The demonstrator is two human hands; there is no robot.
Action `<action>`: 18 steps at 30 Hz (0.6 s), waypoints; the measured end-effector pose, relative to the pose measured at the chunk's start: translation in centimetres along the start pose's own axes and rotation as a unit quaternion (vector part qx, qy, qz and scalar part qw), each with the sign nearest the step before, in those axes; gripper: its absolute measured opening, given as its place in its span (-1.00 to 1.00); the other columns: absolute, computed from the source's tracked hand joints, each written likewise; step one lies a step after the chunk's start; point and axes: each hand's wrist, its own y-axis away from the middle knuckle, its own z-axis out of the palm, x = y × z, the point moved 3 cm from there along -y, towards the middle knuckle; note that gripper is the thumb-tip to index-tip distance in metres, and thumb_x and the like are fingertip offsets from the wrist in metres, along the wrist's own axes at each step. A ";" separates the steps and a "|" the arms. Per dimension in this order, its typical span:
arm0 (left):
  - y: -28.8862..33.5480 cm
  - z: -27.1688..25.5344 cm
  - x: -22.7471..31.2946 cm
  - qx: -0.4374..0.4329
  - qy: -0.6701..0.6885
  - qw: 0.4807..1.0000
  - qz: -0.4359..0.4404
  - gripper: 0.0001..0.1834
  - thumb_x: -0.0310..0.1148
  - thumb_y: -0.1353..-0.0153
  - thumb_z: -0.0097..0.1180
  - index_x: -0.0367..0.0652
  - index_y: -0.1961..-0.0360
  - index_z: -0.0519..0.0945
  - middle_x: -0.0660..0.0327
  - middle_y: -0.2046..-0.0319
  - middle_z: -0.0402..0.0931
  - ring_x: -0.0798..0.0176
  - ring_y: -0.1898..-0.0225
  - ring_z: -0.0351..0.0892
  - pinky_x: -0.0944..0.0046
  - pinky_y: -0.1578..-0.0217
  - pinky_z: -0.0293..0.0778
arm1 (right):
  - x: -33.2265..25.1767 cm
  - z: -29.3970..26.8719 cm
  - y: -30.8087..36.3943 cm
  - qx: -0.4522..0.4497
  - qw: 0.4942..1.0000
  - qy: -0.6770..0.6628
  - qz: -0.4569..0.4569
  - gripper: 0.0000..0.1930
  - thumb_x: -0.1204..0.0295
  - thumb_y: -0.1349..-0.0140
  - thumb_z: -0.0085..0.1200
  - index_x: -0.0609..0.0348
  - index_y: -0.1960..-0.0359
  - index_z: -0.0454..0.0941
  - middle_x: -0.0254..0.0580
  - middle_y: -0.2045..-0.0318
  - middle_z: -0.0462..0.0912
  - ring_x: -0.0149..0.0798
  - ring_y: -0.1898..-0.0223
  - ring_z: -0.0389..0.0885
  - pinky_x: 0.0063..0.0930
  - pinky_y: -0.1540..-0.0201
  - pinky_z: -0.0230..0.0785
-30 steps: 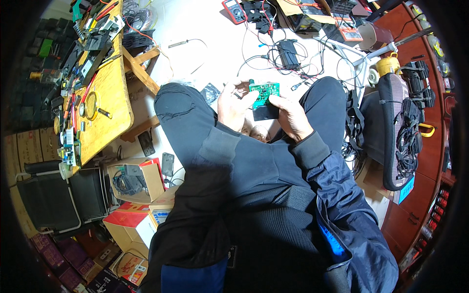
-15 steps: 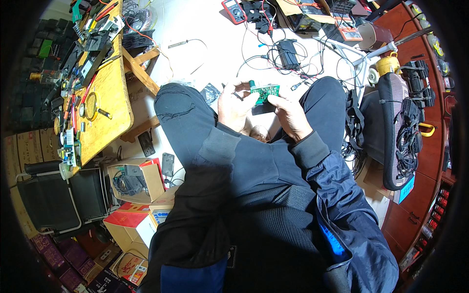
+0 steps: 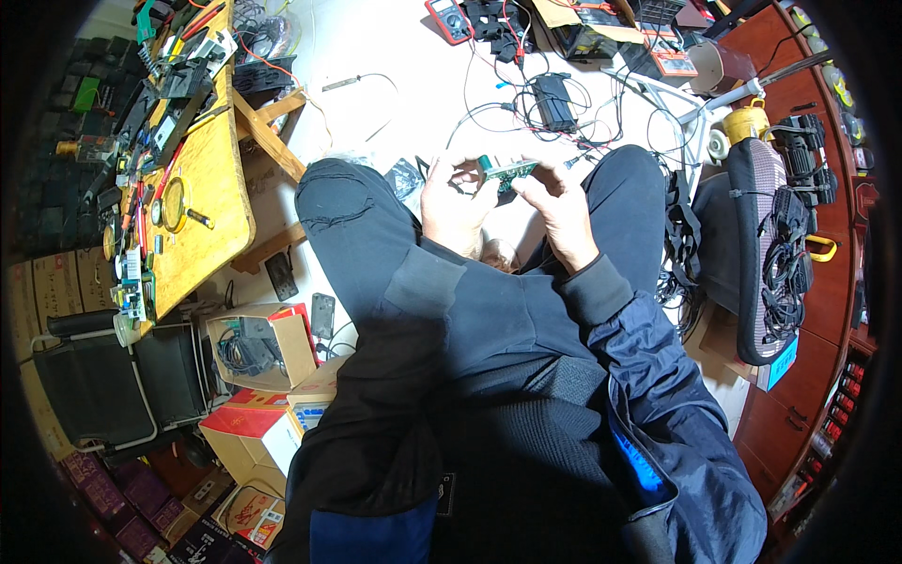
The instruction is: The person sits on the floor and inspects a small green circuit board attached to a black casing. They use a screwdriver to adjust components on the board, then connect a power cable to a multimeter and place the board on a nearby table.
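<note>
Between my knees I hold a small green circuit board [image 3: 510, 175] up in both hands. My left hand [image 3: 452, 202] grips its left end, next to a dark green cylindrical part that stands out from the board. The fingers of my right hand [image 3: 561, 214] pinch the right end. The board is tilted so that I see it nearly edge-on, with small parts along its near side. Its other face is hidden, and some of my fingertips are behind it.
On the left stands a yellow workbench [image 3: 211, 188] with tools and a magnifying glass [image 3: 175, 205]. A black power adapter [image 3: 554, 103], tangled cables and a red multimeter [image 3: 450, 21] lie on the white floor ahead. An open cardboard box [image 3: 268, 348] sits at lower left, a cushioned seat [image 3: 759, 254] at right.
The circuit board has turned in my hands, from showing its flat green face to lying nearly edge-on. Both hands have stayed almost in place, still holding it.
</note>
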 end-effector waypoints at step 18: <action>-0.5 -0.4 -1.7 0.003 0.072 0.996 -0.046 -0.57 -0.64 -0.16 0.35 -0.35 -0.05 0.53 0.18 0.15 0.58 0.36 0.13 0.56 0.37 0.06 0.52 | -1.6 0.3 0.7 0.061 0.968 0.208 -0.127 -0.49 0.49 -0.20 0.37 0.31 -0.16 0.46 -0.12 -0.03 0.61 -0.29 -0.06 0.57 -0.40 -0.20 0.42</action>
